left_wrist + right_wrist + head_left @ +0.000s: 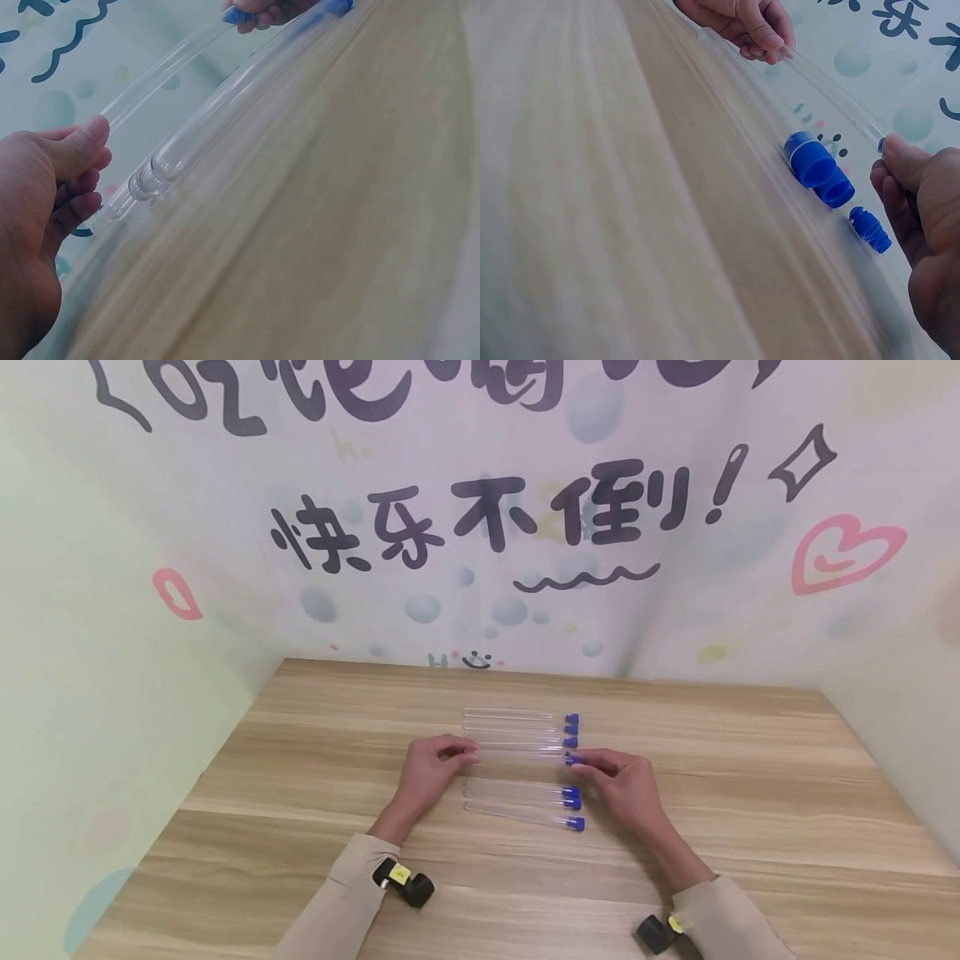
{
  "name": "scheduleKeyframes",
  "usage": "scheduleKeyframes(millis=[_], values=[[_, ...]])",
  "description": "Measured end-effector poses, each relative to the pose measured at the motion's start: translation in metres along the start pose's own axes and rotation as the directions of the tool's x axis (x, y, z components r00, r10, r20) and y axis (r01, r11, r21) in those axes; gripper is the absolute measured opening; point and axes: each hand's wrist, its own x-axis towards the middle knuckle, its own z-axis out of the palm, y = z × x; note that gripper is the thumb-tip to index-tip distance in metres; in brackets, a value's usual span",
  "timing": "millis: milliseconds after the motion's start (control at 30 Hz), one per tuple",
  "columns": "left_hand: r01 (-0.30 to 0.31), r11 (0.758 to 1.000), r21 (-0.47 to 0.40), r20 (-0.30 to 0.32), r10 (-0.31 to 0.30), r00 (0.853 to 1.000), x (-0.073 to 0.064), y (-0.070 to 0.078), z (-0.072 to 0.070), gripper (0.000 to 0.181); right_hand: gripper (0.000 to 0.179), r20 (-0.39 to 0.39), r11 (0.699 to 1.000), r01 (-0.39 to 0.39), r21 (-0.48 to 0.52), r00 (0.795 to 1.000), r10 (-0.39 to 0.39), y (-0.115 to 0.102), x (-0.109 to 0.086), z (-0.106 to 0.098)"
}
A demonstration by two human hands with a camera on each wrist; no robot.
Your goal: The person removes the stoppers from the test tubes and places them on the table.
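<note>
Tube [169, 71], clear and slim, is held over the table [750, 760]; the left hand [433, 768] pinches one end, the right hand [627, 783] the blue cap [235, 15] at the other. From where I stand, hands out of line could seat that cap crooked, and a slipping left grip could drop the tube onto the capped tubes [525, 816] just nearer the person.

On the wooden table [750, 777], uncapped tubes [510, 713] and 3 blue caps [572, 729] are laid nearer the far edge than 3 capped tubes [519, 797].
</note>
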Motion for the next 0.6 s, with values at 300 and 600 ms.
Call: scheduleKeyframes(millis=[300,600], values=[[0.003,1.0,0.014,0.009,-0.003,1.0,0.0011,-0.0018,-0.0015,0.015,0.021,0.029,0.999,0.0,-0.032,1.0,0.001,0.0009,0.0012,-0.0013],[0.002,1.0,0.007,0.008,-0.002,1.0,0.0016,-0.0015,0.0006,0.014,0.019,0.039,0.998,0.016,-0.063,0.999,-0.014,-0.0002,0.0021,-0.0044]])
